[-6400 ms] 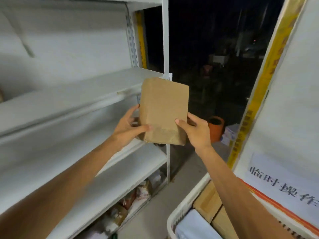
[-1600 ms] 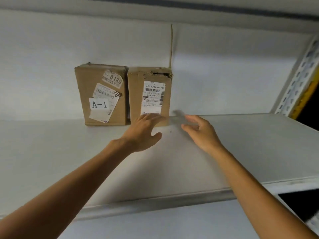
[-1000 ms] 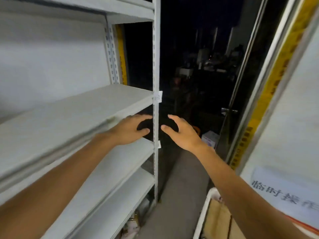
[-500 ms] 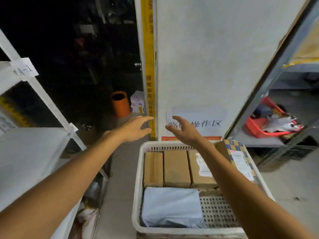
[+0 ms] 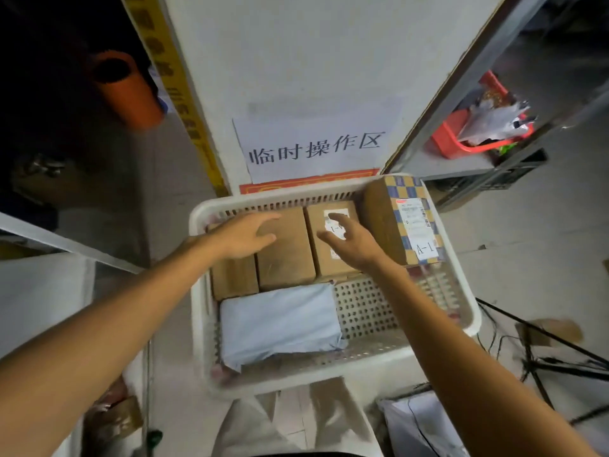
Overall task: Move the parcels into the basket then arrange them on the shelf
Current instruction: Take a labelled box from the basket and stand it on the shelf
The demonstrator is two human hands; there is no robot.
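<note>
A white plastic basket point(image 5: 362, 361) sits below me, holding several parcels. Three brown cardboard boxes stand side by side at its far end: a narrow one point(image 5: 232, 278), a middle one point(image 5: 286, 258) and one with a white label point(image 5: 331, 255). A checkered blue-and-tan box point(image 5: 408, 219) marked A-1 leans in the far right corner. A pale blue poly mailer point(image 5: 280, 324) lies in the near left part. My left hand point(image 5: 245, 234) hovers over the middle box, fingers spread. My right hand point(image 5: 351, 239) reaches over the labelled box, fingers relaxed. Neither hand holds anything.
The white shelf point(image 5: 43, 291) edge is at the left. A white pillar with a paper sign point(image 5: 313, 143) stands behind the basket. An orange pipe point(image 5: 127, 90) is at upper left, a red tray point(image 5: 474, 133) on a rack at right, cables point(image 5: 543, 351) on the floor.
My view swung from the shelf, where I set a box beside another, down to the basket. Both empty hands have dropped toward the cardboard boxes.
</note>
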